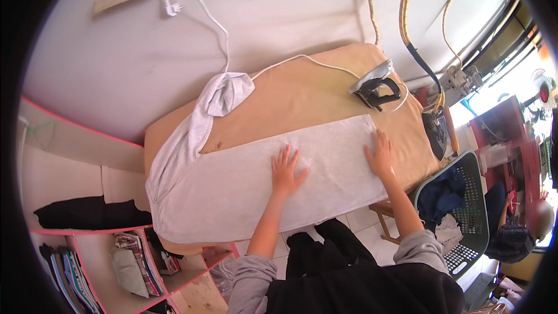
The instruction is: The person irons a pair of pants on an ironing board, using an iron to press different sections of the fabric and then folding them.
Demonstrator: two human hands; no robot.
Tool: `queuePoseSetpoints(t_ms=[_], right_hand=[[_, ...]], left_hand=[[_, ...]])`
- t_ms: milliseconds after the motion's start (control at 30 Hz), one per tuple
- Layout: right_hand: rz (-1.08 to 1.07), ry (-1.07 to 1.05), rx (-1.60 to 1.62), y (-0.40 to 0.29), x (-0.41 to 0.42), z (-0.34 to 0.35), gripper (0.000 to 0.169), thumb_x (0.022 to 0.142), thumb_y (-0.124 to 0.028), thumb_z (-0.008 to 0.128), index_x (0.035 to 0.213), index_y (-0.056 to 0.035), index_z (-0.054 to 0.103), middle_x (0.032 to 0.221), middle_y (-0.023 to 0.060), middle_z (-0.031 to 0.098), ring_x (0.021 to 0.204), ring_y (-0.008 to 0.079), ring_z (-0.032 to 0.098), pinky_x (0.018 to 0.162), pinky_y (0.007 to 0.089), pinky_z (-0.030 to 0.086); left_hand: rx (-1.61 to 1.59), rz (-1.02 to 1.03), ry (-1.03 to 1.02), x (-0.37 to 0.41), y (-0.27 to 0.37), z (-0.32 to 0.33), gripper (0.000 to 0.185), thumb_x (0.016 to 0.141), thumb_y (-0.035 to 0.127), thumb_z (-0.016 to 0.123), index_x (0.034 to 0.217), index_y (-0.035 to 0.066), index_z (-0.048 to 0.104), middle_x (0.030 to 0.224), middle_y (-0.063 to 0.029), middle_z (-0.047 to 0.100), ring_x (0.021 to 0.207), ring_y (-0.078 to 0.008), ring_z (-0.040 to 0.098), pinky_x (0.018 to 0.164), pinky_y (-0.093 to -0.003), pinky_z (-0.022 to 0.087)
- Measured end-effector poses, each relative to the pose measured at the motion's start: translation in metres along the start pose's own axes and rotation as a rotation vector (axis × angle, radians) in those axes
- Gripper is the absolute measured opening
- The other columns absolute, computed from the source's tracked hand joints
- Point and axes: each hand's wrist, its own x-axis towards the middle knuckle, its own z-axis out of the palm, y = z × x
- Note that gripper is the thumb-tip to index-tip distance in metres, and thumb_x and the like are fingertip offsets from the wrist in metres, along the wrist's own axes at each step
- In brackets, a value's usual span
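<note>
Light grey trousers [244,187] lie on a padded ironing table with a tan cloth cover [279,100]. One leg is spread flat towards the right; the other is bunched and twisted at the back left. My left hand [287,172] rests flat on the middle of the spread leg, fingers apart. My right hand [380,155] lies at the right end of that leg, over its hem, fingers slightly spread. Behind my right hand, an electric iron [377,89] with a black handle rests on the cover, its white cord running left behind the bunched leg.
A second iron [436,133] stands at the table's right edge under yellow hoses. A green plastic basket [473,200] with dark blue and pale cloth is at the right. Pink-edged shelves [89,231] with folded clothes stand at the left. Another person [512,240] sits at the far right.
</note>
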Motion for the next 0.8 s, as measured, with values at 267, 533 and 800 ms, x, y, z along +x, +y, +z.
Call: queuePoseSetpoints(t_ms=[267, 533, 800], right_hand=[[0.067, -0.062, 0.058, -0.075, -0.078, -0.018, 0.068, 0.080, -0.042, 0.063, 0.134, -0.0059, 0.040, 0.138, 0.0175, 0.038, 0.130, 0.0346, 0.032, 0.106, 0.0512, 0.020], [-0.060, -0.086, 0.097, -0.165, -0.123, -0.005, 0.061, 0.077, -0.026, 0.067, 0.133, -0.0166, 0.044, 0.124, 0.0172, 0.045, 0.113, 0.0358, 0.046, 0.091, 0.0481, 0.038], [-0.098, -0.209, 0.256, -0.157, -0.139, -0.012, 0.045, 0.080, -0.010, 0.060, 0.123, -0.0095, 0.051, 0.114, 0.0200, 0.054, 0.105, 0.0394, 0.052, 0.088, 0.0431, 0.043]], left_hand=[[0.043, -0.090, -0.065, -0.139, -0.051, -0.081, 0.074, 0.076, 0.047, 0.065, 0.137, 0.014, 0.041, 0.146, -0.0144, 0.028, 0.136, -0.0284, 0.025, 0.110, -0.0520, 0.011], [0.115, -0.244, 0.280, -0.241, -0.136, -0.097, 0.036, 0.078, 0.026, 0.067, 0.108, 0.011, 0.057, 0.127, -0.0102, 0.048, 0.121, -0.0272, 0.042, 0.104, -0.0526, 0.024], [-0.335, -0.395, 0.401, -0.227, -0.108, -0.105, 0.016, 0.093, 0.020, 0.049, 0.097, 0.005, 0.051, 0.088, -0.0186, 0.060, 0.086, -0.0367, 0.057, 0.076, -0.0431, 0.043]])
